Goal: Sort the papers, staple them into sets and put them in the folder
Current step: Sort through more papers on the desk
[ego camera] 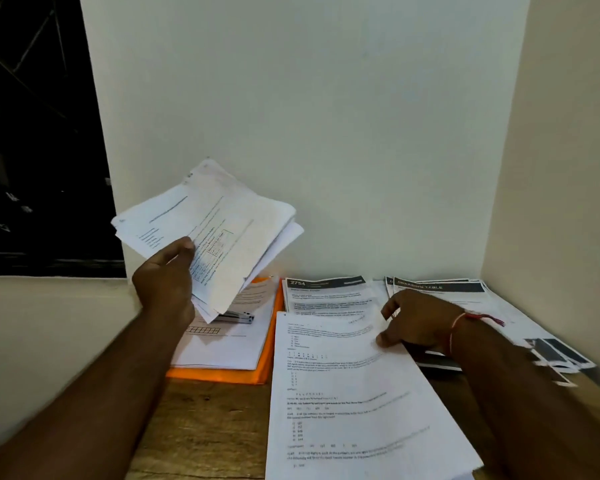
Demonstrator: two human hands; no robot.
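Observation:
My left hand (pixel 167 282) grips a thick, fanned bundle of printed papers (pixel 219 233) and holds it up above the orange folder (pixel 257 368). A sheet of white paper lies on the folder, and a metal stapler (pixel 238 318) rests on that sheet, partly hidden by the bundle. My right hand (pixel 416 323) rests on the right edge of a question sheet pile (pixel 347 403) in front of me, thumb on the paper and fingers loosely curled.
A pile with a dark "2754" header (pixel 326 292) lies behind the question sheets. Another pile with a dark title band (pixel 465 296) spreads along the right wall. White walls close the back and right; a dark window sits at the left. Wooden desk (pixel 201 427) shows in front.

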